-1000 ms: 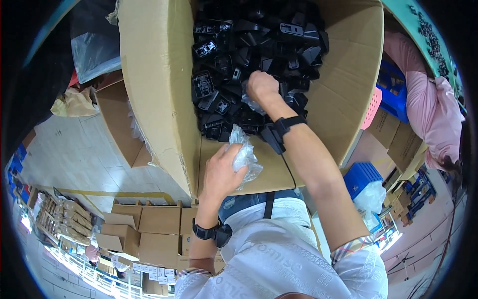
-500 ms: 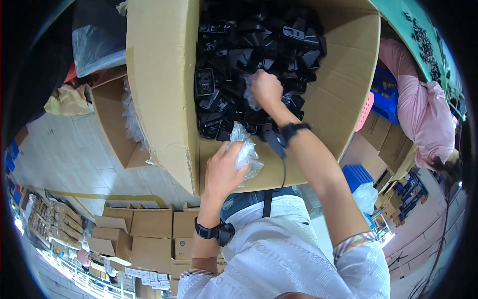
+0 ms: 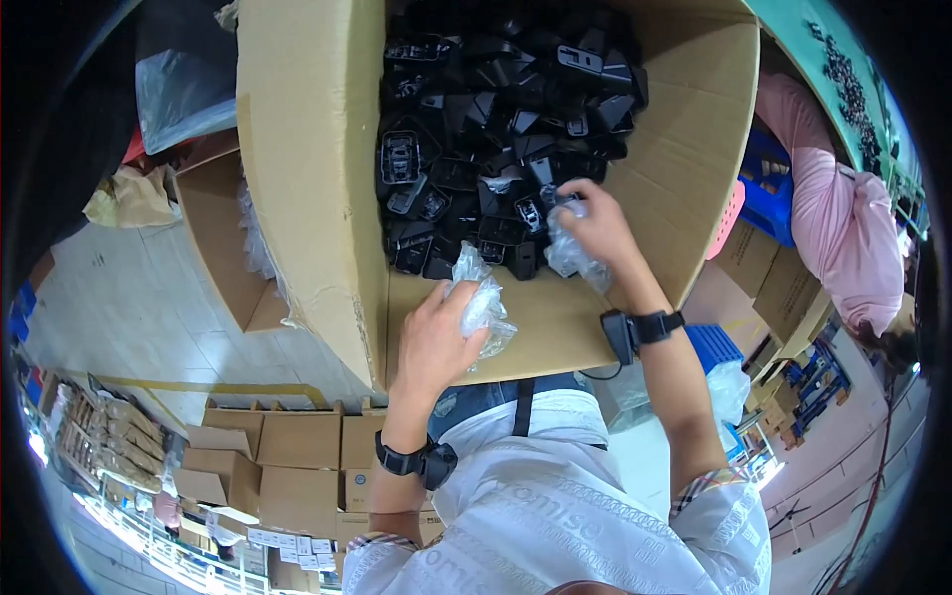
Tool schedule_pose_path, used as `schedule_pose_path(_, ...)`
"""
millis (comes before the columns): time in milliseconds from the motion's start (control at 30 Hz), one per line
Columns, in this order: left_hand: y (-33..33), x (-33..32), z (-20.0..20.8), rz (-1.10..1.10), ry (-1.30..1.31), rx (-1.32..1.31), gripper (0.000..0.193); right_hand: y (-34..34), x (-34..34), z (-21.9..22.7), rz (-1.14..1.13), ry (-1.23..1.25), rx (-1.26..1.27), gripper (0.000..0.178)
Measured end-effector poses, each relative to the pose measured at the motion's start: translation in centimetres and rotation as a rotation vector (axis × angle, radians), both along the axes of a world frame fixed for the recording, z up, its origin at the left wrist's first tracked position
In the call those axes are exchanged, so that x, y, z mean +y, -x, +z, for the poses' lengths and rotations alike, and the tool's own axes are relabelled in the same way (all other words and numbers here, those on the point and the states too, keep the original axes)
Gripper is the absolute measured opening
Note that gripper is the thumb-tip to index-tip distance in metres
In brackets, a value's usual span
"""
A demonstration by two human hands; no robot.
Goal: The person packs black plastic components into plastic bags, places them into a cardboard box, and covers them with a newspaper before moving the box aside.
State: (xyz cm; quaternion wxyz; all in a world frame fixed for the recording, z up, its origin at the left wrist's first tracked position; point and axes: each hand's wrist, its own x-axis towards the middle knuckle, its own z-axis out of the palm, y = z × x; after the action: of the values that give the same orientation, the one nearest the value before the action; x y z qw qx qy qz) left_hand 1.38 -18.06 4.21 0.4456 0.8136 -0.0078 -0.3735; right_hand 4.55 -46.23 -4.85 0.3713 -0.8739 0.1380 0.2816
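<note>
A large cardboard box (image 3: 315, 188) stands in front of me, with many small black plastic housings (image 3: 476, 119) heaped inside. At the box's near side my left hand (image 3: 436, 332) is closed around a crumpled bunch of clear plastic bags (image 3: 483, 307). Farther right, my right hand (image 3: 595, 228) grips another clear plastic bag (image 3: 573, 248) over the near right part of the heap. Whether a black part sits in that bag, I cannot make out. Both wrists wear black straps with a small device.
To the left, a smaller open cardboard box (image 3: 223, 233) holds clear plastic bags. Stacked cartons (image 3: 302, 466) stand behind me at lower left. A person in pink (image 3: 833, 198) is at the right, near a green table (image 3: 808, 59) with small dark parts. A blue crate (image 3: 712, 347) lies nearby.
My right hand has drawn back toward me and to the right, with the plastic bag in it now stretching below the hand. My left hand stays almost in place, holding its bags.
</note>
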Motion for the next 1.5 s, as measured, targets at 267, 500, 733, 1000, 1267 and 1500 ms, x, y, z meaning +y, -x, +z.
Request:
schedule_pose_path(267,0.0,-0.3,-0.1,-0.021,-0.024,0.023,0.036,-1.4,1.3,-4.9,0.358,0.353,0.386,0.048)
schedule_pose_path(500,-0.1,-0.3,0.2,-0.028,-0.031,0.032,0.035,1.1,0.3,-8.1,0.139,0.304,-0.048,0.032)
schedule_pose_path(733,-0.3,-0.5,0.2,-0.037,-0.027,0.038,0.034,-0.8,1.1,-8.8,0.181,0.37,0.204,0.021)
schedule_pose_path(1000,-0.3,-0.6,0.3,-0.044,-0.036,0.054,0.033,0.2,1.0,-8.3,0.178,0.32,-0.07,0.008)
schedule_pose_path(1267,-0.4,-0.5,0.3,-0.041,-0.046,0.041,0.033,1.5,0.1,-1.7,-0.41,-0.011,-0.112,0.015)
schedule_pose_path(1500,-0.5,-0.6,0.2,-0.05,-0.039,0.07,0.034,-0.8,-0.4,3.4,-0.463,-0.014,-0.316,0.015)
